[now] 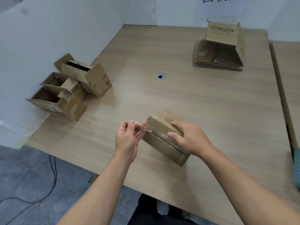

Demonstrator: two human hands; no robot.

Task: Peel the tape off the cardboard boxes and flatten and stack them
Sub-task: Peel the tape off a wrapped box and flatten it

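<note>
A small closed cardboard box lies on the wooden table near its front edge, with clear tape along its seam. My right hand grips the box from the top and right, thumb on the taped seam. My left hand pinches a strip of clear tape that is lifted from the box's left end. A pile of three open boxes sits at the table's left edge. A stack of flattened boxes lies at the back right, with one printed box standing half-folded on it.
A round cable hole is set in the middle of the table. White partition walls close off the left and back. A second table adjoins on the right. Cables run over the grey floor at the lower left.
</note>
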